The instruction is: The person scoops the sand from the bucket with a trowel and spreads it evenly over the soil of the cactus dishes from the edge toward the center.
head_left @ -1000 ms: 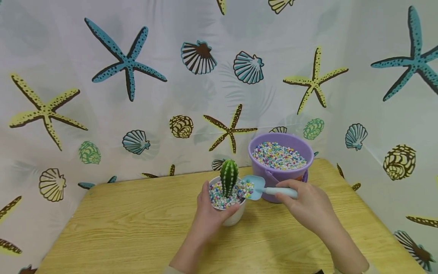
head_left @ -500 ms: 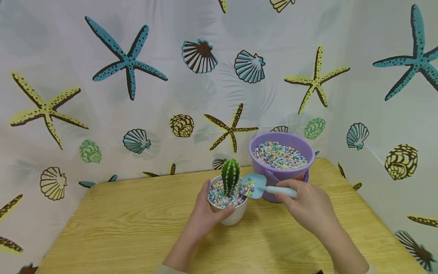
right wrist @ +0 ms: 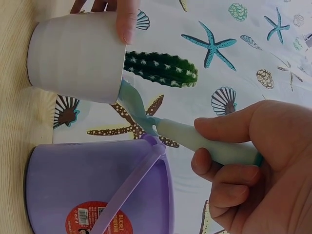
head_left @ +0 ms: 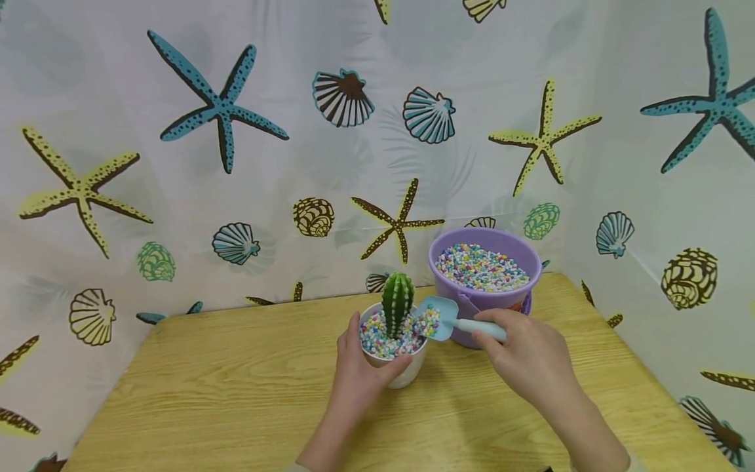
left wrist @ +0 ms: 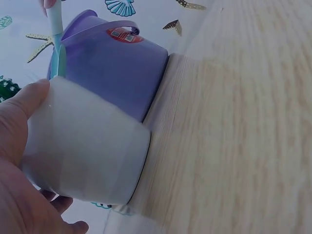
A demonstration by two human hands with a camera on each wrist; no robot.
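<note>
In the head view, a white pot (head_left: 407, 375) stands on the table, with a green cactus (head_left: 398, 305) upright among multicoloured beads (head_left: 377, 341). My left hand (head_left: 358, 383) grips the pot from its left, thumb across the near side at the rim. Pale blue scoop (head_left: 446, 312) carries beads on its blade; its tip reaches over the pot's right rim. Thumb and fingers of my right hand (head_left: 531, 354) hold the scoop's handle (right wrist: 209, 144). From the right wrist view, the blade (right wrist: 134, 102) slopes down to the pot's rim.
Close behind and right of the pot stands a purple bucket (head_left: 498, 303), filled with similar beads (head_left: 480, 269). Its handle (right wrist: 129, 187) hangs down its near side. A shell-and-starfish cloth (head_left: 248, 196) rises behind the wooden table (head_left: 236, 387) and along its right side.
The scoop's blade has risen a little, its tip staying at the pot's right rim. My left hand has shifted slightly on the pot.
</note>
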